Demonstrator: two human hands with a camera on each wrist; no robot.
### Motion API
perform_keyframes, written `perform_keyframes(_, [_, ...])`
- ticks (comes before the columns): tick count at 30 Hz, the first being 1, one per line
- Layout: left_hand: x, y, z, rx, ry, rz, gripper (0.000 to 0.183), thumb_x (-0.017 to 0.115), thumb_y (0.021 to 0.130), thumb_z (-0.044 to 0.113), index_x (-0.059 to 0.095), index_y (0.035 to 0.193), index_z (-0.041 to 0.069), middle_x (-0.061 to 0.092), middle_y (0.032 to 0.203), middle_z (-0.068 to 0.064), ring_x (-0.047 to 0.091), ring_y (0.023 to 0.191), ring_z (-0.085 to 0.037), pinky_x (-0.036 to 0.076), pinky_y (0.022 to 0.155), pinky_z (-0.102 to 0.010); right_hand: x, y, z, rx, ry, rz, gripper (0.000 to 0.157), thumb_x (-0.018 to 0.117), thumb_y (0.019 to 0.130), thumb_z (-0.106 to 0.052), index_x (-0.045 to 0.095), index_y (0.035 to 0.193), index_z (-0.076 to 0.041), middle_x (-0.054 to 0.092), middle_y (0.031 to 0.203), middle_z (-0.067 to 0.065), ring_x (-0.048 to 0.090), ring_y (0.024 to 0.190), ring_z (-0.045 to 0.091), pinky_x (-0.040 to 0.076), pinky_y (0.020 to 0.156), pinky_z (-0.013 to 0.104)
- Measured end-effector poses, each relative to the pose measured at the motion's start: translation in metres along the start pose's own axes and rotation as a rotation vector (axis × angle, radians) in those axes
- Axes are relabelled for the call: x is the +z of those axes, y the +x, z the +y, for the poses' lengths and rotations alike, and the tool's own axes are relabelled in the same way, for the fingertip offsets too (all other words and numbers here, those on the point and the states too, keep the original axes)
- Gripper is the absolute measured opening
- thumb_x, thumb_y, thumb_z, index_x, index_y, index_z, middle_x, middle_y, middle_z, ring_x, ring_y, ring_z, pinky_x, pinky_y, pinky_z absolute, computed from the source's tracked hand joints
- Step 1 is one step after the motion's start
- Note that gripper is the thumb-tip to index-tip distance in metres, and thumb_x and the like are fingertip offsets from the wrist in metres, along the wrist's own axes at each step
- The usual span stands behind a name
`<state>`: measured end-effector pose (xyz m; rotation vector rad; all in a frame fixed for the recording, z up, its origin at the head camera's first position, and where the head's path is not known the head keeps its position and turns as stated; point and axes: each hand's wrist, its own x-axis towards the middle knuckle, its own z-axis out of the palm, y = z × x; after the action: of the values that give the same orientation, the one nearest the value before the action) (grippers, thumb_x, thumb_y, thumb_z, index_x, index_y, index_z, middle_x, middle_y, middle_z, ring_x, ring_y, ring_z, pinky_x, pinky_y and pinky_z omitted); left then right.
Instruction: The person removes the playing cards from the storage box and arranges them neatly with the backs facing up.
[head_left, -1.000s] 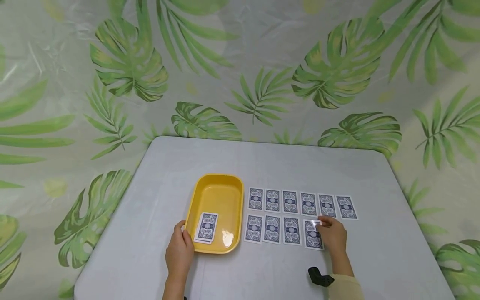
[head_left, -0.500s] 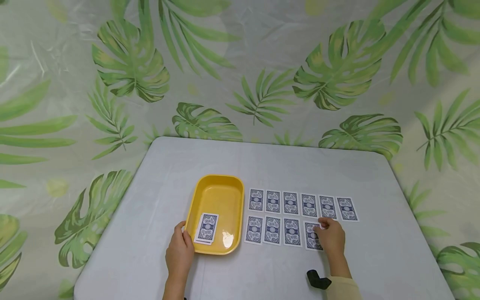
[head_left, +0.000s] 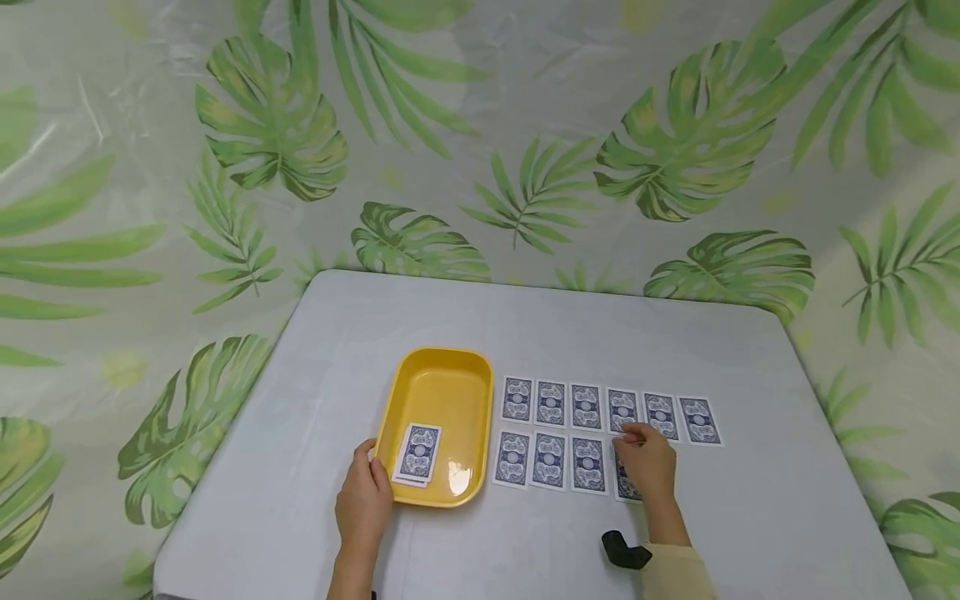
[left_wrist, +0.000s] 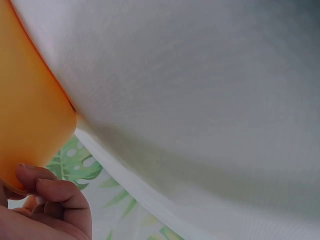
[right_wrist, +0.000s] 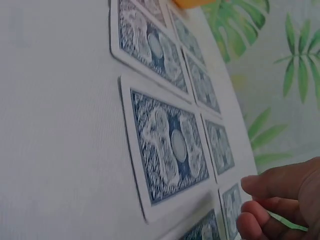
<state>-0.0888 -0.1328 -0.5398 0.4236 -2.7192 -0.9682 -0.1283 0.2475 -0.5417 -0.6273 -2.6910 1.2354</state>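
Note:
A yellow tray stands on the table, with a small stack of face-down playing cards near its front left corner. My left hand grips the tray's left rim near that corner; in the left wrist view its fingers curl at the edge. To the tray's right, playing cards lie face down in two rows. Over the rightmost card of the near row hovers my right hand, partly covering it. In the right wrist view its thumb and fingers are bent and apart, with nothing between them.
The far row ends with a card at right. A black device sits at my right wrist. Behind the white table hangs a leaf-patterned sheet.
My right hand has moved left and slightly up, away from the right edge of the near row's last card, and now covers more of it. The left hand keeps its grip on the tray.

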Motion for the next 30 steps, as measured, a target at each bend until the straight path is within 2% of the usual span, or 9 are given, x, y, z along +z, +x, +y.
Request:
perform_keyframes(9, [0.0,0.001,0.0,-0.019,-0.002,-0.014,0.032,0.046,0.101,0.01,0.051,0.13,-0.002,0.064,0.11,-0.027,0.057,0.067,-0.028,0.048,0.06,-0.046,0.027,0.001,-0.035,-0.062,0.029,-0.079,0.026,0.064,0.086,-0.009,0.067,0.109,0.004,0.064,0.089,0.013,0.06,0.083,0.028,0.044,0.069,0.034])
perform_keyframes(17, [-0.001,0.001,0.001,-0.017,0.0,-0.019,0.032,0.047,0.101,0.01,0.051,0.13,-0.003,0.064,0.111,-0.026,0.055,0.064,-0.025,0.045,0.056,-0.04,0.04,-0.004,-0.064,-0.121,0.067,-0.127,0.026,0.067,0.086,-0.009,0.067,0.109,0.003,0.063,0.088,0.011,0.058,0.082,0.027,0.045,0.066,0.033])
perform_keyframes(30, [-0.001,0.0,0.0,0.009,0.004,0.001,0.031,0.047,0.1,0.009,0.052,0.128,-0.003,0.065,0.105,-0.027,0.054,0.062,-0.025,0.044,0.053,-0.04,0.065,-0.005,-0.096,-0.191,0.114,-0.175,0.025,0.068,0.085,-0.009,0.07,0.108,0.0,0.065,0.086,0.006,0.06,0.079,0.022,0.045,0.063,0.03])
